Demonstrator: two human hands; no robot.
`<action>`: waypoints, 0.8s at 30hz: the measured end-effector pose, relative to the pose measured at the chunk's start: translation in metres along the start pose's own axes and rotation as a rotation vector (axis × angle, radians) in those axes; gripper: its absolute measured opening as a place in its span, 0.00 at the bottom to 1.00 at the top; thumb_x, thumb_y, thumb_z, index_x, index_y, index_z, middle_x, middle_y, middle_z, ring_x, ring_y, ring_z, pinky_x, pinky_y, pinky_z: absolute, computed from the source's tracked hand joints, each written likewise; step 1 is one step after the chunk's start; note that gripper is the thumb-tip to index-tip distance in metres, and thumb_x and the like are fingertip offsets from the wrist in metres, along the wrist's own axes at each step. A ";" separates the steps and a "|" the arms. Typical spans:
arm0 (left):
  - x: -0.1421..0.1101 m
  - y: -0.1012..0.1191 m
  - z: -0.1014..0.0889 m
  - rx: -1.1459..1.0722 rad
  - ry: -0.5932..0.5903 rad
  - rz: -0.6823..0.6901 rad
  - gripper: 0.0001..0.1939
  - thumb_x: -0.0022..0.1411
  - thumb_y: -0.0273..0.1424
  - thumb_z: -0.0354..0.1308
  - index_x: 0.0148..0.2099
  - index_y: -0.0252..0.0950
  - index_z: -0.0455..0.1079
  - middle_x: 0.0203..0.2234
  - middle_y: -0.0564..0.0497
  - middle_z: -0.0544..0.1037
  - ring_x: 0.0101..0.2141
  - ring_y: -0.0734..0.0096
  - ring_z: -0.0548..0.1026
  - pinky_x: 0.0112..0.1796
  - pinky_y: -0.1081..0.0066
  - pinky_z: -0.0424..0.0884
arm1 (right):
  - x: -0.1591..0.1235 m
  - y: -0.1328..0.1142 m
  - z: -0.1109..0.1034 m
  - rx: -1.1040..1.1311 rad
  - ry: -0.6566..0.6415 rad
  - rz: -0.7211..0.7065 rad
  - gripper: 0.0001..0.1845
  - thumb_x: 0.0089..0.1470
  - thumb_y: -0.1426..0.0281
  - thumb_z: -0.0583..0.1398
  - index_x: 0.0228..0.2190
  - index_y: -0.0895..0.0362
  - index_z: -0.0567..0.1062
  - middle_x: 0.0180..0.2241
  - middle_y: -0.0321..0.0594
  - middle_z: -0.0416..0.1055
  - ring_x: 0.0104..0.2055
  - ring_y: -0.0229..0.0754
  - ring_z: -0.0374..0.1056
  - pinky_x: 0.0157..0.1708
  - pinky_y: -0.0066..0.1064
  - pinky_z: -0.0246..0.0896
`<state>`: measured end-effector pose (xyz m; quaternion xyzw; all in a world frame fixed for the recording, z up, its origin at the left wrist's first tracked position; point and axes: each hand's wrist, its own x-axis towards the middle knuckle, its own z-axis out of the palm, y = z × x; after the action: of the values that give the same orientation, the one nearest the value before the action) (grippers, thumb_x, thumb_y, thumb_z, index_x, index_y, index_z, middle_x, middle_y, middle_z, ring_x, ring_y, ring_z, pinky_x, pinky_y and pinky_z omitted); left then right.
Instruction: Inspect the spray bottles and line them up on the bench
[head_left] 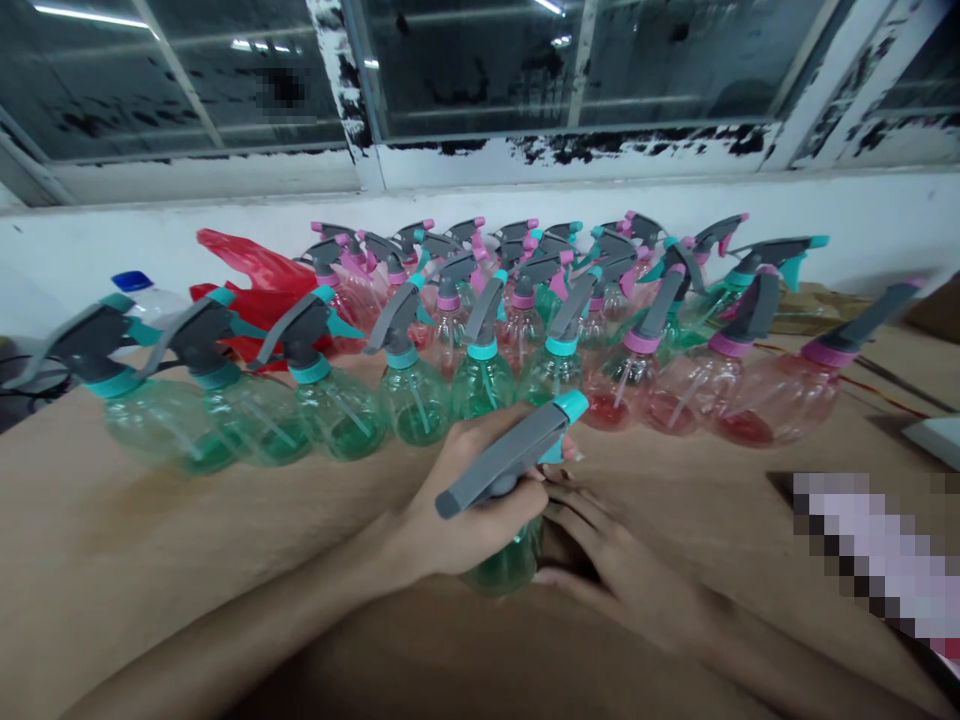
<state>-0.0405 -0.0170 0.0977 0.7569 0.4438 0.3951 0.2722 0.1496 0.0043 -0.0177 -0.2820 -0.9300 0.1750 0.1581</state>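
A spray bottle with a clear green body, grey sprayer head and turquoise nozzle stands close in front of me. My left hand is wrapped around its neck, just under the sprayer head. Low on the right side, my right hand grips the bottle's body, its thumb near the base. Part of the body is hidden by my fingers. Just beyond my hands runs a front row of similar bottles, green ones such as this green spray bottle on the left and pink ones such as this pink spray bottle on the right.
More spray bottles crowd the wooden table behind the front row. A red plastic bag and a blue-capped bottle are at the back left. Wires lie at the right. The wall and windows rise behind the table.
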 end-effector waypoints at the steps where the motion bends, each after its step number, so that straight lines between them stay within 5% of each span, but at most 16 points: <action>1: 0.000 0.000 0.000 0.006 0.006 -0.001 0.12 0.48 0.24 0.48 0.35 0.39 0.69 0.24 0.55 0.71 0.21 0.73 0.69 0.25 0.72 0.68 | 0.000 0.000 0.001 0.003 0.000 0.002 0.31 0.55 0.54 0.52 0.56 0.56 0.59 0.61 0.45 0.52 0.63 0.49 0.44 0.59 0.48 0.47; 9: 0.000 -0.001 0.000 0.038 0.014 0.017 0.08 0.48 0.24 0.49 0.31 0.38 0.65 0.22 0.55 0.70 0.23 0.72 0.69 0.26 0.72 0.68 | 0.001 -0.002 -0.002 -0.007 -0.002 0.008 0.32 0.55 0.54 0.52 0.57 0.56 0.58 0.60 0.45 0.55 0.62 0.49 0.47 0.59 0.48 0.48; 24: -0.004 -0.012 0.008 0.120 0.041 -0.029 0.19 0.52 0.24 0.51 0.48 0.39 0.67 0.25 0.55 0.74 0.23 0.73 0.71 0.29 0.73 0.70 | -0.001 0.000 0.002 0.005 0.044 0.010 0.34 0.55 0.55 0.54 0.59 0.56 0.55 0.60 0.47 0.56 0.62 0.50 0.48 0.58 0.49 0.49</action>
<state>-0.0403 -0.0158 0.0829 0.7572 0.4830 0.3790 0.2228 0.1494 0.0028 -0.0199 -0.2901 -0.9244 0.1718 0.1782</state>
